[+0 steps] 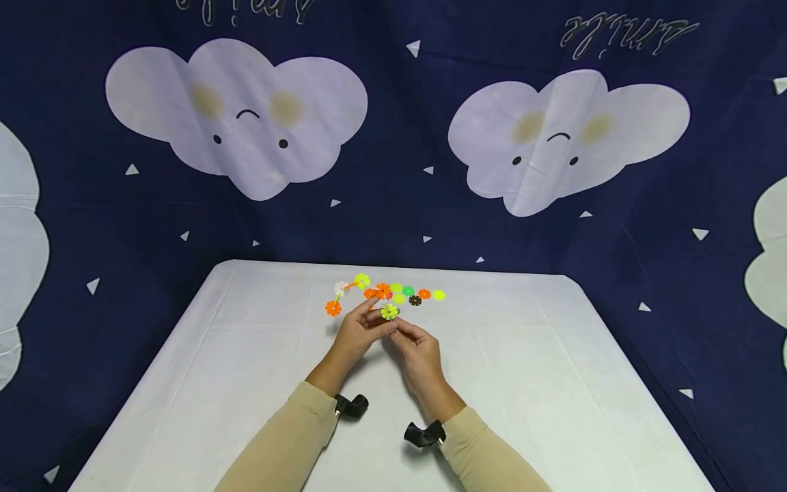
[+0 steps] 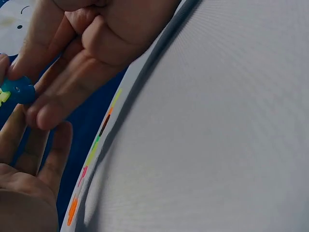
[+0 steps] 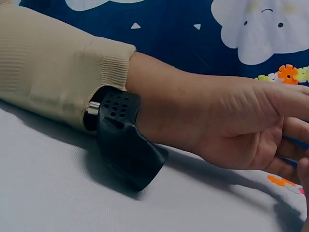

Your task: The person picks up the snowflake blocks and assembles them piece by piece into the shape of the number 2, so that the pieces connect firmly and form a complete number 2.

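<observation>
Both hands meet above the white table. My left hand pinches a yellow-green flower-shaped plastic disc. Linked flower discs, including a white one and an orange one, hang in a chain beyond its fingers; how they join is partly hidden. My right hand brings its thumb and fingers up to the same spot. In the left wrist view its fingers pinch a blue disc, which touches a yellow-green piece. The right wrist view leaves the fingertips out.
Loose discs lie in a row behind the hands, among them a black one, a green one, an orange one and a yellow one. A dark blue cloth with clouds hangs behind the table. Each wrist carries a black camera mount.
</observation>
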`<state>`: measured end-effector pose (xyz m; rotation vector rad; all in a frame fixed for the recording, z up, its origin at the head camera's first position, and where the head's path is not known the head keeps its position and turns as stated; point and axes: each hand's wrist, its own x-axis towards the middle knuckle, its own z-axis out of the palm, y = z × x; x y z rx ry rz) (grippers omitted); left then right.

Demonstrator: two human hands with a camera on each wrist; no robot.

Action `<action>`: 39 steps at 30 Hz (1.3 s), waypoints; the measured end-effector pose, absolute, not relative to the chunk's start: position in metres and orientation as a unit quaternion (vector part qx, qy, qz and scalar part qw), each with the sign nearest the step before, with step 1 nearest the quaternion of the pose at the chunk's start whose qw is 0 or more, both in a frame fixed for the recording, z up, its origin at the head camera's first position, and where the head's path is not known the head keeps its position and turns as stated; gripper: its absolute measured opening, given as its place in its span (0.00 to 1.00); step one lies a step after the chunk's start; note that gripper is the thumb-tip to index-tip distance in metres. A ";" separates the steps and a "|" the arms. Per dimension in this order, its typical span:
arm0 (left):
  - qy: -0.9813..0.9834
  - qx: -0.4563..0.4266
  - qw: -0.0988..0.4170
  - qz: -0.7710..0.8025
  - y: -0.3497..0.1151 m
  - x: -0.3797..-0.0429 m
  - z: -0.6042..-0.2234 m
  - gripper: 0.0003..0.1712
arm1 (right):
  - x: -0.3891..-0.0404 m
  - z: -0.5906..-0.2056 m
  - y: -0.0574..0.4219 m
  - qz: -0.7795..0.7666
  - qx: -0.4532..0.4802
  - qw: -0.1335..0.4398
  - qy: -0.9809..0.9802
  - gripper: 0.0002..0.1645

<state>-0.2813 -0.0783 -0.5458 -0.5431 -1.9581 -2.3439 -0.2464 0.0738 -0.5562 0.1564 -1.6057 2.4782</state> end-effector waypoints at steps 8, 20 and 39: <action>-0.649 -0.191 0.028 -0.735 -0.076 -0.281 -0.547 0.44 | -0.247 -0.556 0.073 0.823 0.041 0.098 -0.558 0.16; -0.649 -0.164 0.066 -0.740 -0.077 -0.287 -0.552 0.41 | -0.247 -0.557 0.078 0.682 0.059 0.136 -0.716 0.16; -0.622 -0.160 0.078 -0.762 -0.076 -0.291 -0.557 0.10 | -0.324 -0.557 0.117 0.421 0.032 0.232 -0.876 0.16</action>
